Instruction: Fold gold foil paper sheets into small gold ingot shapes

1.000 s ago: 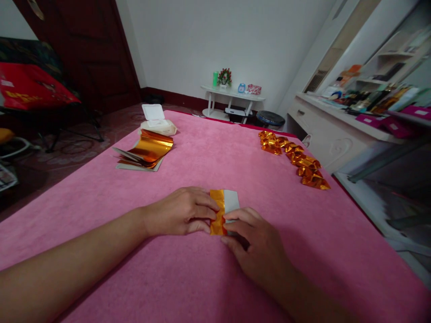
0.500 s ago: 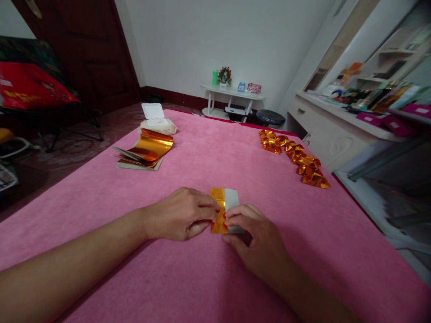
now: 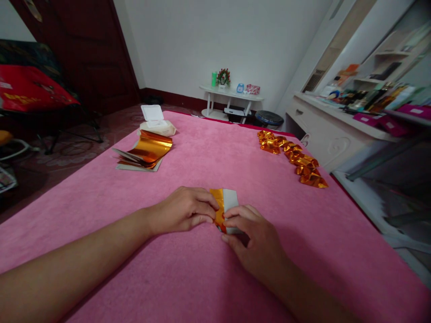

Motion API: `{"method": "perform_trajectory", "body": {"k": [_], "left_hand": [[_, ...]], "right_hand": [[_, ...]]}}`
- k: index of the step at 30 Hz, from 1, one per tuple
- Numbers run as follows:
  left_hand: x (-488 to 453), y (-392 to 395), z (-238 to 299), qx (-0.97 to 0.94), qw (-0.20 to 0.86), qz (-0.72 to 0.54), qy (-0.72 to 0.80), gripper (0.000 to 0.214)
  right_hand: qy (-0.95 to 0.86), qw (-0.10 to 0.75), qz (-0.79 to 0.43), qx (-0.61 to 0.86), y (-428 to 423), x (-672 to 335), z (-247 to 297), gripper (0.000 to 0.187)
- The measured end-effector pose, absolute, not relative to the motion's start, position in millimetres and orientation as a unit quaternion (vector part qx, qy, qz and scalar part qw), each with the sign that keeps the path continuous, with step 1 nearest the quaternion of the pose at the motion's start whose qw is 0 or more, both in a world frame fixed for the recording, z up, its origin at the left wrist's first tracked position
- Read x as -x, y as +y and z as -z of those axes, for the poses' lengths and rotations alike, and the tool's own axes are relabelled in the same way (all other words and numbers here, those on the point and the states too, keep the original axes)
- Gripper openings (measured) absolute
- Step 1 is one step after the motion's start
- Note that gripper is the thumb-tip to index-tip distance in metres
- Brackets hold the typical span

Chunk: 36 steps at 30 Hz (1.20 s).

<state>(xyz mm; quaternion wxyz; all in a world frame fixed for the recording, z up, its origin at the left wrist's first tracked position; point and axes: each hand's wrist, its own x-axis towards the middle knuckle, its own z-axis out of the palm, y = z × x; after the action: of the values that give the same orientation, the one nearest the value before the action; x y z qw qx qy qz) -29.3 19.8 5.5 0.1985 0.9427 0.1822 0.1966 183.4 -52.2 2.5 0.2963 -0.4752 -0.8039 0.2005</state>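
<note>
A partly folded sheet of gold foil paper (image 3: 218,196), with a grey-white back showing on its right side, lies on the pink cloth in front of me. My left hand (image 3: 186,208) pinches its near left corner, and that corner is turned up. Fingers of my right hand (image 3: 257,233) press on the paper's right part, the thumb by its near edge. Both hands cover some of the sheet. Beyond my left hand sits a stack of gold foil sheets (image 3: 153,148), its top ones curling. Several folded gold foil pieces (image 3: 299,157) lie in a row at the far right.
Behind the stack stands an opened wipes pack (image 3: 158,128) with its white lid up. The pink cloth (image 3: 117,269) covers the table. A cluttered dresser (image 3: 333,121) runs along the right, a round stool (image 3: 269,118) and small white table (image 3: 229,93) beyond.
My left fingers have lifted the near left corner of the gold foil paper and bent it inward. The right hand stays nearly in place, and the view has shifted slightly.
</note>
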Motion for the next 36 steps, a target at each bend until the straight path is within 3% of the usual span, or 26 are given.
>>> {"method": "perform_trajectory", "body": {"k": [9,23,36], "left_hand": [[17.2,20.4,1.3,-0.870,0.343,-0.243,0.256,0.006],[6.4,22.5,4.5,-0.848,0.380,-0.231,0.288,0.009],[16.0,27.5,-2.8,-0.859,0.424,-0.189,0.217,0.011]], "right_hand": [[-0.807,0.268,-0.175,0.496,-56.7,-181.7,-2.3,0.013],[-0.820,0.252,-0.173,0.484,-61.0,-189.5,-0.2,0.011],[-0.803,0.236,-0.193,0.512,-60.9,-189.9,-7.6,0.013]]}}
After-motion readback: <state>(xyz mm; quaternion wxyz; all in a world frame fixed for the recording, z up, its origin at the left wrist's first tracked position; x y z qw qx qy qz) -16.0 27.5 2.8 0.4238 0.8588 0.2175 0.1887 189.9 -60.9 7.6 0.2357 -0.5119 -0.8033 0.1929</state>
